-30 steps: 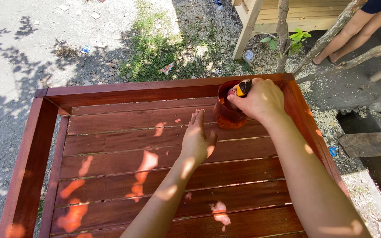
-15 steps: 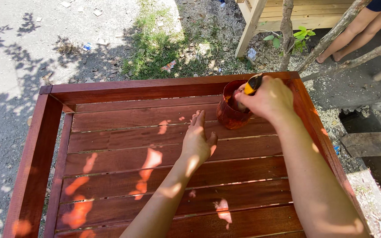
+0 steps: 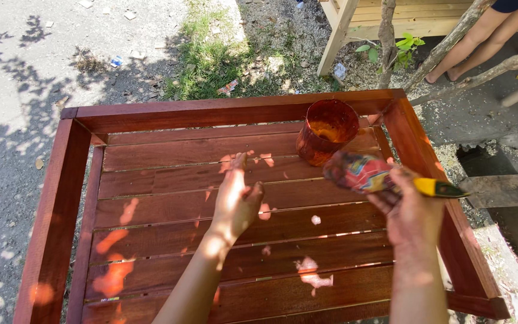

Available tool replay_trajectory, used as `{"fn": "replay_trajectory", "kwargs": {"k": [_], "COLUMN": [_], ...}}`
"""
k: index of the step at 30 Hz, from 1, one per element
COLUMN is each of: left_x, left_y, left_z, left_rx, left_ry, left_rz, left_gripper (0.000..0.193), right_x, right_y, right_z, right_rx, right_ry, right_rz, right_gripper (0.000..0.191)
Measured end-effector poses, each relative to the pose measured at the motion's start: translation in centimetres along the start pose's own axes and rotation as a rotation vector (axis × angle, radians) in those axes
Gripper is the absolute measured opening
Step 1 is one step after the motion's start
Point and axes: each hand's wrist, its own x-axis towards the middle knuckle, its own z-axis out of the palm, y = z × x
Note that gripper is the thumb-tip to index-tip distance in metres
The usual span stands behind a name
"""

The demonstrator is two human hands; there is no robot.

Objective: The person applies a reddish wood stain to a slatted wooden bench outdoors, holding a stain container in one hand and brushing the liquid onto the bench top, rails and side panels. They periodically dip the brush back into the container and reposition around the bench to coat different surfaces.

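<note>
A red-brown stained wooden slatted frame [image 3: 151, 114] lies flat before me in the head view. My left hand [image 3: 238, 198] rests open, palm down, on the middle slats. My right hand [image 3: 412, 210] grips a paintbrush [image 3: 367, 174] with a yellow handle and a stain-soaked head, held above the slats near the right rail. A round stain-smeared cup [image 3: 326, 131] with orange-brown liquid stands on the slats at the far right corner, just beyond the brush head.
Bare ground and a grass patch [image 3: 211, 60] lie beyond the frame. A pale wooden structure [image 3: 391, 18] and thin tree trunks [image 3: 386, 36] stand at the back right, where another person's legs [image 3: 481, 36] show. A dark hole [image 3: 511, 204] lies right.
My right hand has lifted the brush out of the cup and drawn it back toward me, to the right rail. My left hand stays on the slats.
</note>
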Motion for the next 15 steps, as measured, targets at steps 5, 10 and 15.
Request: {"fn": "replay_trajectory", "kwargs": {"k": [5, 10, 15], "left_x": [-2.3, -4.2, -5.3], "left_y": [-1.1, -4.0, -5.6], "left_z": [-4.3, -7.5, -7.9], "left_rx": [-0.110, 0.294, 0.276], "left_ry": [0.056, 0.166, 0.155], "left_rz": [-0.114, 0.365, 0.301], "left_gripper": [0.066, 0.062, 0.064], "right_x": [-3.8, -4.7, -3.1], "right_y": [9.4, 11.7, 9.6], "right_z": [5.8, 8.9, 5.6], "right_rx": [-0.056, -0.167, -0.372], "right_ry": [-0.093, -0.225, -0.169], "right_rz": [0.143, 0.115, -0.010], "right_gripper": [0.025, 0.025, 0.027]}}
